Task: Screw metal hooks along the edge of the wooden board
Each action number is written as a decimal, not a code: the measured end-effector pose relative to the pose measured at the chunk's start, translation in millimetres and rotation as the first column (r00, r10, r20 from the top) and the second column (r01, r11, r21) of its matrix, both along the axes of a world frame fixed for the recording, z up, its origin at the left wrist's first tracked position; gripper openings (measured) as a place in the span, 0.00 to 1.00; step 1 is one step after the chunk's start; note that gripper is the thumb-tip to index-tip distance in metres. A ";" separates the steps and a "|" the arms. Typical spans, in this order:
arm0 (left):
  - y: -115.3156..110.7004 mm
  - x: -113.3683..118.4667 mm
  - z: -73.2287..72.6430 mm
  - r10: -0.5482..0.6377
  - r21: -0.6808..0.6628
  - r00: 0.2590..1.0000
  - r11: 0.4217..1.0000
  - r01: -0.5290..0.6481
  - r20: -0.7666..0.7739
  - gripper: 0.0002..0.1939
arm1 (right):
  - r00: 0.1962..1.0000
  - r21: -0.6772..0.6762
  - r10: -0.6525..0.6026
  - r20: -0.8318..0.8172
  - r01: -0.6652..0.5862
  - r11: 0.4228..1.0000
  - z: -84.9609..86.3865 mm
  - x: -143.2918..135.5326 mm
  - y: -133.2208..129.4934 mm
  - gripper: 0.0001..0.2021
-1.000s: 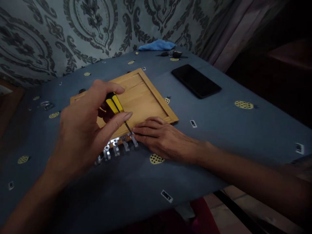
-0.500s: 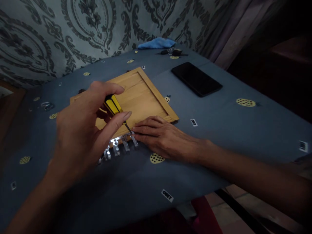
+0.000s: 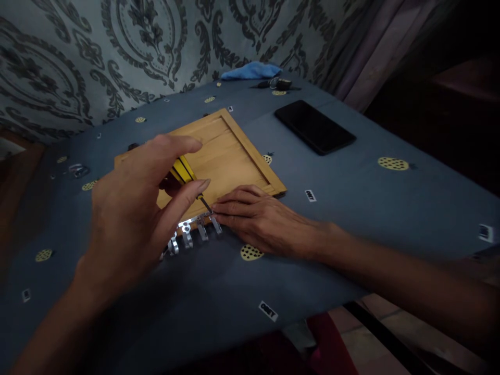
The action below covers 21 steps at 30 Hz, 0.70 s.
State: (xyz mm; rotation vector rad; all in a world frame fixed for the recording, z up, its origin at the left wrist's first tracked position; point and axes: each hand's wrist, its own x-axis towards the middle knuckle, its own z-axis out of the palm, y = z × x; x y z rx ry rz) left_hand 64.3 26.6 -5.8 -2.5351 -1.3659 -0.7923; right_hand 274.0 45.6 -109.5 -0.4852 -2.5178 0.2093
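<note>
My left hand (image 3: 136,192) grips a yellow and black screwdriver (image 3: 183,170), its shaft slanting down to the right. The tip meets the right end of a shiny metal hook strip (image 3: 186,227) on the near edge of a wooden framed board (image 3: 219,151). Several curved hooks stick out over the cloth from that edge. My right hand (image 3: 269,221) lies on the board's near right part, fingers together and fingertips beside the screwdriver tip. Whether those fingertips pinch something small is hidden.
A black phone (image 3: 315,127) lies right of the board on the blue tablecloth (image 3: 336,208). Farther back are a blue cloth (image 3: 250,71) and keys (image 3: 279,83). A small shiny item (image 3: 78,170) sits at the left. Patterned fabric hangs behind the table.
The fingers of my left hand have shifted slightly around the screwdriver handle, covering more of its top. My right hand and the board look unmoved.
</note>
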 end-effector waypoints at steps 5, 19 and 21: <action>-1.7 -1.1 1.8 -0.008 -0.122 0.993 0.992 0.023 0.119 0.17 | 1.000 -0.004 0.010 -0.008 -0.010 1.000 -0.3 0.0 1.1 0.15; 0.2 -2.4 2.0 -0.018 -0.137 0.991 0.990 0.036 0.130 0.18 | 1.000 -0.024 0.007 0.016 -0.007 1.000 -1.4 0.7 1.1 0.16; 0.8 -2.0 2.4 0.001 -0.141 0.995 0.990 0.013 0.099 0.18 | 1.000 -0.020 0.012 0.017 -0.012 1.000 -1.8 0.9 1.2 0.16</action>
